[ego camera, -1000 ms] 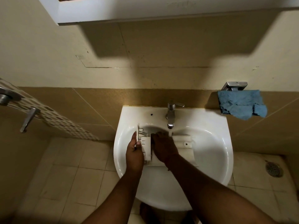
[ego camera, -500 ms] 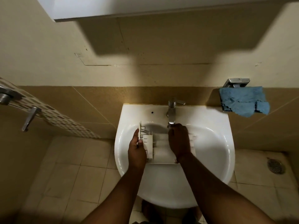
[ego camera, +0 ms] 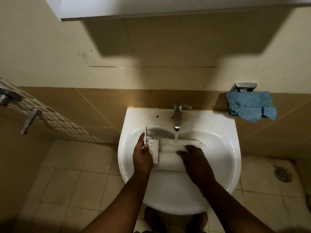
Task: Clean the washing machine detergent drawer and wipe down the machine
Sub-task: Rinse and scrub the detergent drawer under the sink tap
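Over the sink (ego camera: 218, 165), under the running tap (ego camera: 177, 118): detergent drawer (ego camera: 168, 158). Left hand (ego camera: 142, 157) gripping its front end; right hand (ego camera: 195, 158) blurred, fingers seemingly flat on it. Best rubbing each compartment under the stream

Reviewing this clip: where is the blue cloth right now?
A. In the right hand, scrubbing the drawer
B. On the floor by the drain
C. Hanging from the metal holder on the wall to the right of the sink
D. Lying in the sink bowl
C: the blue cloth hangs from the metal holder on the wall, right of the sink, away from both hands.
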{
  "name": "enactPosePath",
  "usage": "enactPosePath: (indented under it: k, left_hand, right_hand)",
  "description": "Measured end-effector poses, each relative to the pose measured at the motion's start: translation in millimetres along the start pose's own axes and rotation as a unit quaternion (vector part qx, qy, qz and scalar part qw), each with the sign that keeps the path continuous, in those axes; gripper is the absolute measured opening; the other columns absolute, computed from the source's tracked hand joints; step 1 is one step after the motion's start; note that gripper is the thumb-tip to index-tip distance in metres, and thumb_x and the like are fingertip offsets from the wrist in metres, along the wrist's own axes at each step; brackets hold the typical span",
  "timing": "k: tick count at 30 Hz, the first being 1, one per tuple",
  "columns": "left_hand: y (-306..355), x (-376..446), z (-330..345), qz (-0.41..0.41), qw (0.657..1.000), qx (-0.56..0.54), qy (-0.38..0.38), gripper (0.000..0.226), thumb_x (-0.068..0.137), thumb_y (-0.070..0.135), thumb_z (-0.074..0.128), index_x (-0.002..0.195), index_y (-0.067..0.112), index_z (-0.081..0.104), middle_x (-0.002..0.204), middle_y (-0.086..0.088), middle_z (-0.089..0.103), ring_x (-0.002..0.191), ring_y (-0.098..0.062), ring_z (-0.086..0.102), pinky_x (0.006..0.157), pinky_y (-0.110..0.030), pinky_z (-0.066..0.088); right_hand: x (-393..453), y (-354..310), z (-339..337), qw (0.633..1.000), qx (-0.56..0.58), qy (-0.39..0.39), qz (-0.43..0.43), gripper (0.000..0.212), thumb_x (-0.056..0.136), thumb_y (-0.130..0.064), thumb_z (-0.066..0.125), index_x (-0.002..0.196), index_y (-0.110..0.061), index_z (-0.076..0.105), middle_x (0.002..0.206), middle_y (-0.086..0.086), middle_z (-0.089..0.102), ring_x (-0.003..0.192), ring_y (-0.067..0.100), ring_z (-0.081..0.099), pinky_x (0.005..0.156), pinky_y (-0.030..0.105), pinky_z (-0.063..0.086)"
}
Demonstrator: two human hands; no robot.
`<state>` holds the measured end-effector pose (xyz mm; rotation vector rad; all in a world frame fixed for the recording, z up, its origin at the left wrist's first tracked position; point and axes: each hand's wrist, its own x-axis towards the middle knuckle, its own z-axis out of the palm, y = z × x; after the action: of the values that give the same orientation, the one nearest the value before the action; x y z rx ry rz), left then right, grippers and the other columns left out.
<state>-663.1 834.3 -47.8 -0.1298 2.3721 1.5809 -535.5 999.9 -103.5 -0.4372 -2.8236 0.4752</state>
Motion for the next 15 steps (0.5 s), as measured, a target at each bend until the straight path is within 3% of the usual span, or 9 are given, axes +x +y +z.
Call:
enactPosePath:
  k: [2,4,7,9,12,14,15]
  left_hand:
    - [0,0,1,0.001,1.000,0.008,0.000,0.041,0.104,0.020,0.042,0.138,0.042,0.049,0.131,-0.002,0.062,0.118,-0.035,0.059,0.100,-0.056,0.048]
    - [3,-1,1,0.003,1.000,0.010,-0.002,0.041,0.104,0.020,0.042,0.141,0.037,0.048,0.132,-0.001,0.061,0.119,-0.032,0.059,0.102,-0.055,0.048]
    - [3,-1,-1,0.018,1.000,0.008,-0.010,0.042,0.105,0.018,0.040,0.143,0.032,0.047,0.135,0.000,0.059,0.122,-0.025,0.057,0.106,-0.049,0.046]
    - [2,-1,-1,0.026,1.000,0.007,-0.010,0.042,0.105,0.014,0.039,0.144,0.028,0.046,0.138,0.003,0.056,0.126,-0.023,0.054,0.111,-0.043,0.041]
    - [4,-2,1,0.035,0.999,0.002,-0.010,0.042,0.105,0.012,0.040,0.145,0.023,0.046,0.136,0.011,0.052,0.129,-0.018,0.051,0.112,-0.031,0.038]
    - [1,-2,2,0.036,0.999,0.006,-0.009,0.042,0.105,0.014,0.040,0.145,0.025,0.046,0.137,0.008,0.054,0.127,-0.019,0.052,0.112,-0.035,0.039]
    - [0,0,2,0.033,0.999,0.007,-0.010,0.042,0.105,0.016,0.040,0.145,0.026,0.046,0.138,0.005,0.056,0.126,-0.021,0.053,0.111,-0.041,0.041]
  right_hand:
    - [-6,-6,0,0.997,-0.014,-0.003,0.079,0.029,0.086,-0.017,0.063,0.114,-0.020,0.070,0.123,0.014,0.058,0.109,0.034,0.055,0.090,0.046,0.053]
    - [-1,-33,5,0.995,-0.048,0.008,0.087,0.028,0.085,-0.020,0.063,0.112,-0.014,0.067,0.121,0.017,0.059,0.107,0.038,0.057,0.086,0.048,0.053]
    - [11,-56,2,0.997,-0.028,-0.029,-0.059,0.036,0.086,-0.024,0.059,0.121,-0.016,0.062,0.116,0.010,0.061,0.099,0.031,0.060,0.082,0.042,0.053]
    - [15,-35,-9,0.994,-0.016,-0.047,-0.096,0.036,0.088,-0.029,0.056,0.122,-0.017,0.063,0.111,0.007,0.063,0.094,0.027,0.061,0.076,0.040,0.055]
    - [9,-2,-21,0.998,-0.015,0.005,-0.055,0.017,0.086,-0.020,0.067,0.099,-0.010,0.069,0.095,0.010,0.062,0.078,0.030,0.061,0.067,0.040,0.056]
    - [16,-4,-21,0.999,-0.028,-0.008,-0.030,0.006,0.082,-0.012,0.071,0.083,-0.008,0.067,0.084,0.011,0.060,0.072,0.031,0.060,0.062,0.039,0.053]
    - [28,-12,-18,0.999,0.017,-0.027,0.029,0.006,0.084,-0.012,0.068,0.080,-0.008,0.066,0.082,0.011,0.062,0.074,0.032,0.061,0.064,0.038,0.053]
